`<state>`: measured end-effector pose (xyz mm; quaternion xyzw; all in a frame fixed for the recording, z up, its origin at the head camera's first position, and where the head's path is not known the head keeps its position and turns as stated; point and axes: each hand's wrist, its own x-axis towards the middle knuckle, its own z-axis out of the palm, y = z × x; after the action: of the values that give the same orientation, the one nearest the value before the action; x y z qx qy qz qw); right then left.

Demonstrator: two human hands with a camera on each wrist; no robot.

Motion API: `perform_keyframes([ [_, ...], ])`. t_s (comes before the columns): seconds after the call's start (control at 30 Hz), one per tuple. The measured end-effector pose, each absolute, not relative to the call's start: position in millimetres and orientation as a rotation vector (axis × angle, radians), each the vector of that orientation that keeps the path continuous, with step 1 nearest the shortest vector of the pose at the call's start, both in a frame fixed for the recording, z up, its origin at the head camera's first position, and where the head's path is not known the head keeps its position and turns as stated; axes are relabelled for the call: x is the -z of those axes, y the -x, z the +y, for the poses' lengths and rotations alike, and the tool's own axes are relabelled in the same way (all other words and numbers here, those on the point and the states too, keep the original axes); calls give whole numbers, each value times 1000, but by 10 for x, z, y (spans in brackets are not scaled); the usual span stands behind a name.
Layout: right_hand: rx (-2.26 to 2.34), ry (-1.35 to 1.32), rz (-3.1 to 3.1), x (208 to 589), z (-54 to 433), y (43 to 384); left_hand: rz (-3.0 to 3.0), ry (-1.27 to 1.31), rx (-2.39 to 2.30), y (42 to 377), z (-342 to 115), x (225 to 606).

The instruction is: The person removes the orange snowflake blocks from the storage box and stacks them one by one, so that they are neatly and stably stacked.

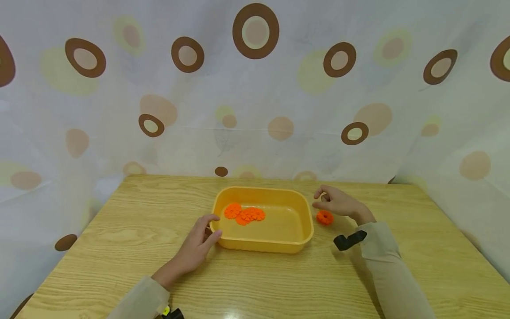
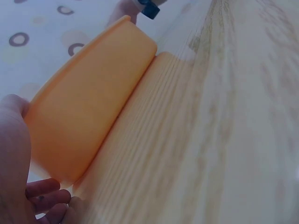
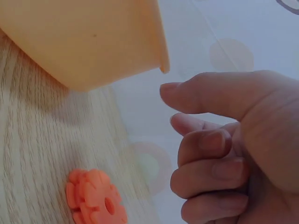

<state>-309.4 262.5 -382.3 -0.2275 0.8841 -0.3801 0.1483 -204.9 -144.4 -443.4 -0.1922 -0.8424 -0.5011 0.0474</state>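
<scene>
A yellow plastic basin (image 1: 263,246) stands on the wooden table, with several orange notched plastic discs (image 1: 233,211) lying overlapped in its left half. My left hand (image 1: 195,243) holds the basin's near left corner, its thumb and index finger at the rim. The left wrist view shows the other fingers bent beneath that corner. On the right, outside the basin, a small stack of orange notched discs (image 3: 100,198) rests on the table. Above that stack hovers my right hand (image 1: 338,204), with thumb and index finger apart, the other fingers curled and nothing held.
Light wood tabletop (image 1: 255,283) extends around the basin on all sides. A pale curtain (image 1: 255,146) with brown and yellow oval prints hangs behind the table's far edge and along its sides. A black wrist mount (image 1: 349,240) sits by the right sleeve.
</scene>
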Motion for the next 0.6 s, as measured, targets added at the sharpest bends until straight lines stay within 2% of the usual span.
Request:
perform_keyframes([
  [0.6, 1262, 753, 2499, 3798, 2419, 3067, -2579, 585, 1538, 2047, -1446, 4409],
])
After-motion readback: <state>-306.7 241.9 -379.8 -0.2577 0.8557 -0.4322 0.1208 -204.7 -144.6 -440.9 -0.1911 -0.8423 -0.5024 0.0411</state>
